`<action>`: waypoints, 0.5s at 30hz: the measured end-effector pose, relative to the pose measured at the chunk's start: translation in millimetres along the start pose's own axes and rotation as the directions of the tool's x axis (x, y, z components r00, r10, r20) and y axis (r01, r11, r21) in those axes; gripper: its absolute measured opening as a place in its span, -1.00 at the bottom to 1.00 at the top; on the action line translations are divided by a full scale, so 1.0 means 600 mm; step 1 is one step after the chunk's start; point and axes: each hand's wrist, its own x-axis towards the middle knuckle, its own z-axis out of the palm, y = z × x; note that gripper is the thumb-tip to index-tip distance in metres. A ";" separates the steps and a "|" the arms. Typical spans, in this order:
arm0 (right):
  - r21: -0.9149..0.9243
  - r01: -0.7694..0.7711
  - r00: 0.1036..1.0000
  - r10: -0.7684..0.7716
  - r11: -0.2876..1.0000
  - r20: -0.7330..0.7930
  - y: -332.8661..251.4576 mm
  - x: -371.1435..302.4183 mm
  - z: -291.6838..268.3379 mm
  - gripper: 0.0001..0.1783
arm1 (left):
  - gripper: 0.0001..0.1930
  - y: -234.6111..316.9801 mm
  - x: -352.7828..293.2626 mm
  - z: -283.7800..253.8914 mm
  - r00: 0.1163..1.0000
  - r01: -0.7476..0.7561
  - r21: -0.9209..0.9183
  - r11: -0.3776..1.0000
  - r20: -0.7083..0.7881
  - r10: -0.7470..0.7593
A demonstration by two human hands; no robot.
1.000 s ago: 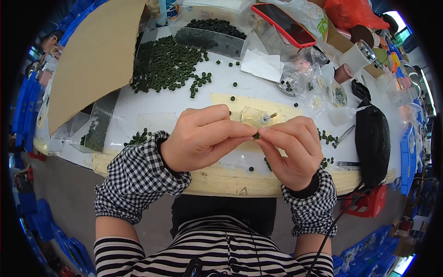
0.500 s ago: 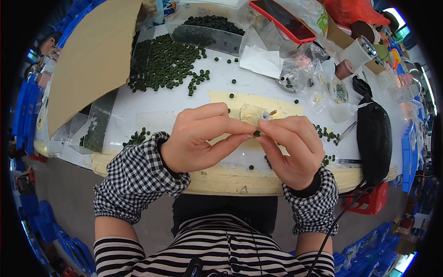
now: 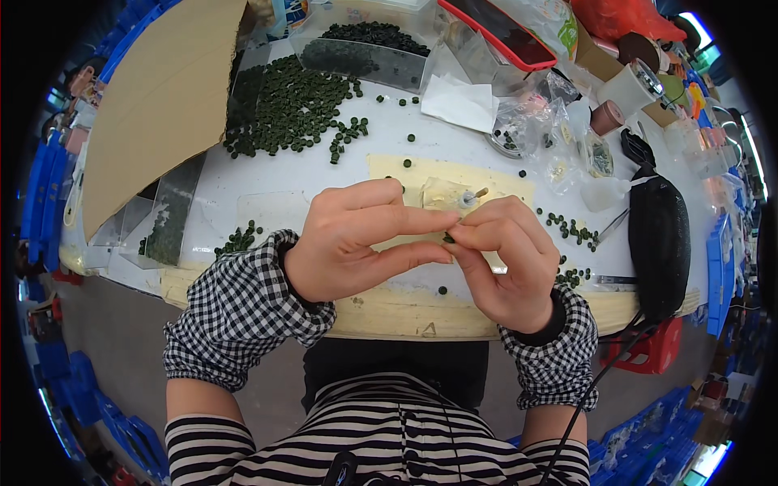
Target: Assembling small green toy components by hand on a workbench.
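My right hand (image 3: 510, 259) pinches a small dark green round piece (image 3: 449, 237) between thumb and fingertips, above the near part of the table. Close by on its left is my left hand (image 3: 356, 235); its thumb and index finger are spread on either side of the piece, with a gap between their tips. The index tip reaches to the right fingertips. Just beyond both hands, a cream block (image 3: 442, 193) with a short brownish peg (image 3: 480, 193) rests on a yellowish sheet (image 3: 393, 168). A loose green piece (image 3: 442, 290) lies near the table's front edge.
A large heap of green pieces (image 3: 292, 105) spreads at the back left, beside a cardboard sheet (image 3: 166, 97). Behind it stands a clear bin (image 3: 365, 69). A red-cased phone (image 3: 506, 36), white tissue (image 3: 458, 103) and black pouch (image 3: 658, 247) are farther right.
My left thumb and index finger have parted from the green piece, which stays in my right fingertips. My right hand has shifted slightly left.
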 end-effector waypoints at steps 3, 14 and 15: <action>0.020 -0.001 0.999 0.000 1.000 0.033 -0.002 0.001 -0.002 -0.79 | -0.55 0.000 0.000 -0.002 0.999 -0.023 0.003 1.000 0.023 0.023; 0.040 -0.006 0.999 0.004 0.999 0.051 -0.006 -0.002 -0.002 -0.81 | -0.57 0.001 -0.002 -0.001 0.999 -0.023 -0.045 0.999 0.038 0.025; 0.040 -0.009 0.999 0.006 0.999 0.053 -0.006 -0.002 -0.003 -0.81 | -0.57 0.001 -0.002 -0.001 0.999 -0.025 -0.042 0.999 0.041 0.027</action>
